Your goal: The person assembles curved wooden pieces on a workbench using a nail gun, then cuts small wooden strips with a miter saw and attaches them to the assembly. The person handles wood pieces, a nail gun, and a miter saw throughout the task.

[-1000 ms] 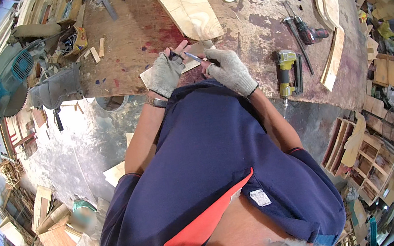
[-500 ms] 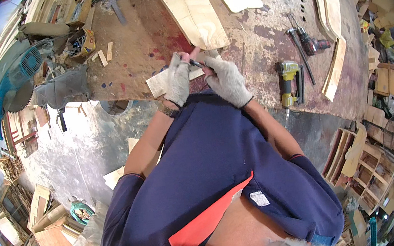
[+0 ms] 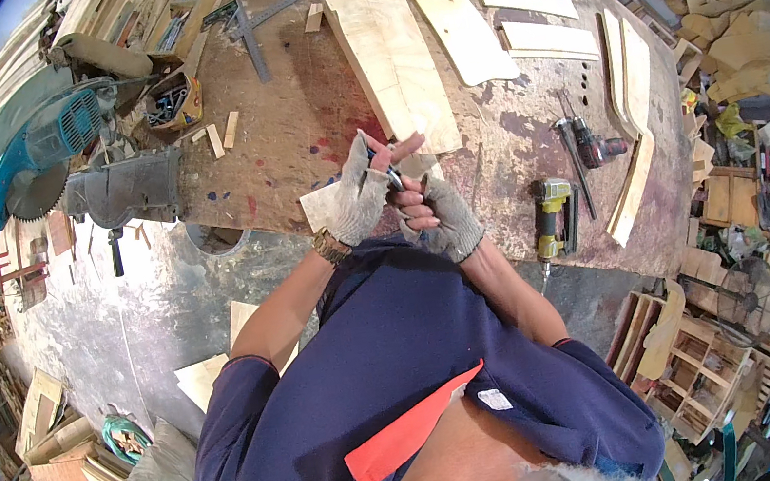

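Both hands wear pale work gloves with bare fingertips and meet in front of my chest. My left hand closes around a small dark pen-like thing with a shiny end, while one finger sticks out to the right. My right hand has its fingers curled in against the same thing; its exact kind is too small to make out. Under the hands lies a flat pale wood piece, partly covered by the left glove. Just beyond them, a long wide wooden board lies on the stained workbench.
A teal circular saw stands on the left. To the right lie a yellow-green nail gun, a drill and curved wood strips. More cut boards and a metal square are at the back.
Both hands have come slightly nearer to me, and the left fingers have opened out somewhat. The dark pen-like thing is now tilted more upright. My view has shifted, showing more of the bench's far side.
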